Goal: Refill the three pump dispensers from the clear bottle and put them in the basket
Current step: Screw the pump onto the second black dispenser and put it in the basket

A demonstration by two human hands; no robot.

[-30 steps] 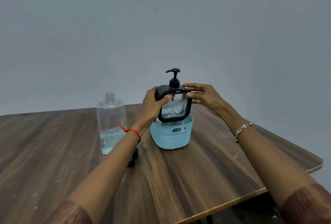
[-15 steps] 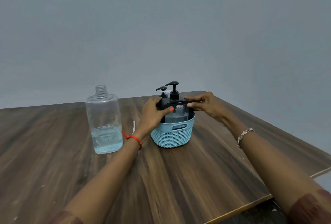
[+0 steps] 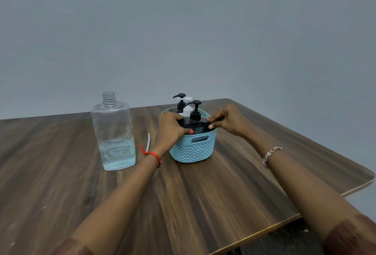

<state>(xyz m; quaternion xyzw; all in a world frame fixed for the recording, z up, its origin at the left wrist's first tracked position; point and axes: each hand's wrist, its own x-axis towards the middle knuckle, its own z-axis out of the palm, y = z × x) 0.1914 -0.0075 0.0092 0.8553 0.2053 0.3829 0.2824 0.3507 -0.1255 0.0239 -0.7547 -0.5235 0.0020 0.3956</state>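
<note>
Under my arms runs a dark wooden table (image 3: 203,203) with streaked grain and a pale edge strip — its right corner rounded. A thin white tube (image 3: 148,141) lies flat on it. A red thread (image 3: 151,155) circles my left wrist, a silver chain bracelet (image 3: 270,154) my right. Behind, a plain grey-blue wall (image 3: 183,30).

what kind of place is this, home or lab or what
Hard to tell; probably a plain room staged for the task. A wood-grain table stands against a bare grey wall, with only the basket and clear bottle set out.
</note>
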